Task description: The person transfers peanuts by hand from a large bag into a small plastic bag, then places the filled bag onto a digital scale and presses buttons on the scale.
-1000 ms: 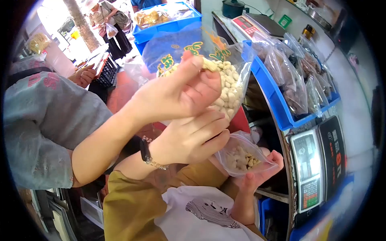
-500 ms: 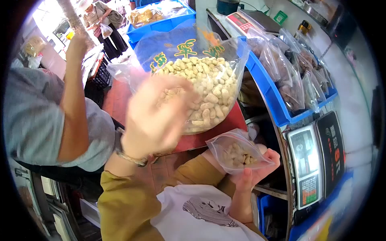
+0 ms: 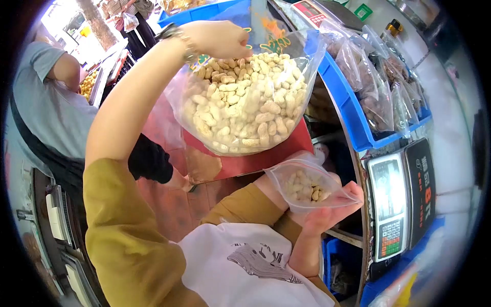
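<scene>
Shirt, white with line print (image 3: pixel 215 256), nearest. Right hand (image 3: pixel 327 220) just ahead of it, palm under a small clear bag (image 3: pixel 332 193), closed on its right side; bag tilted, a few peanuts low inside. Best practice: keep that mouth wide, facing up, since a slack lip could fold over and block it. Digital scale (image 3: pixel 391 204) off to the right, apart from both hands.

Further out, red tabletop (image 3: pixel 245 166) carries a large clear bag (image 3: pixel 309 51), bulging with peanuts in shell (image 3: pixel 250 102). Left hand (image 3: pixel 217 40) well apart from the right, at the far side of that heap, fingers curled down; can't tell if they pinch a nut, the plastic or nothing. Light fingertips suit this: shells likely crack under a squeeze, and dragging the rim could spill the pile.

Blue crate (image 3: pixel 353 123) of packed bags beyond, right. Another person, grey top (image 3: pixel 61 97), on the left. Farthest: red-and-white scale (image 3: pixel 309 13).
</scene>
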Tool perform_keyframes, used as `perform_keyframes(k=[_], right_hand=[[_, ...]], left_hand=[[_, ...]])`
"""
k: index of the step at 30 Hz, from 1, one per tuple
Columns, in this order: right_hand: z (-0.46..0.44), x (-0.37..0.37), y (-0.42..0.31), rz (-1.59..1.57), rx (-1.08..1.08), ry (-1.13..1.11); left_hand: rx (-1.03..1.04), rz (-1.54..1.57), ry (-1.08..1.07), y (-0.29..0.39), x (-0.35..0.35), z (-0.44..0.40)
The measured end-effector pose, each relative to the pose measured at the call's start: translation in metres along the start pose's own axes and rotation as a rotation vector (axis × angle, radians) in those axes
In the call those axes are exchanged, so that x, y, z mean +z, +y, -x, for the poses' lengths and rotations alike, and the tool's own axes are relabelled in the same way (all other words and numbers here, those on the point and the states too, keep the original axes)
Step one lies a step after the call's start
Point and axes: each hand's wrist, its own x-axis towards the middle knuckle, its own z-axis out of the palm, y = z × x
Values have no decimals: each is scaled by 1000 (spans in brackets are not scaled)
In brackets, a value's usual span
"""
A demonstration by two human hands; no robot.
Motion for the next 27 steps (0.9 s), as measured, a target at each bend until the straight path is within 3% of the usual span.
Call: perform_keyframes(k=[5, 8, 9, 12, 14, 16, 17, 20, 21, 24, 27], right_hand=[[-2, -4, 3, 33, 16, 4], [-1, -8, 7, 30, 33, 10], [2, -10, 9, 47, 40, 14], [5, -12, 11, 91, 15, 2], [2, -8, 6, 60, 34, -12], [1, -5, 4, 36, 47, -15], [2, -5, 4, 28, 50, -9], [3, -7, 5, 16, 51, -11], [4, -8, 6, 14, 50, -16], [3, -7, 11, 34, -4, 40], [-8, 6, 3, 75, -116, 100]], left_hand=[[-89, -26, -36, -1, 42, -45], [-144, 346, -179, 7, 49, -45], [-99, 230, -36, -1, 71, -55], [-115, 123, 117, -2, 99, -59], [50, 127, 232, -29, 124, -81], [-61, 284, 69, -6, 82, -56], [24, 562, 49, -13, 90, -65], [-7, 771, -84, -11, 86, -62], [-48, 758, -142, -8, 80, -58], [85, 594, -68, -6, 85, -54], [164, 686, -73, -8, 92, -58]])
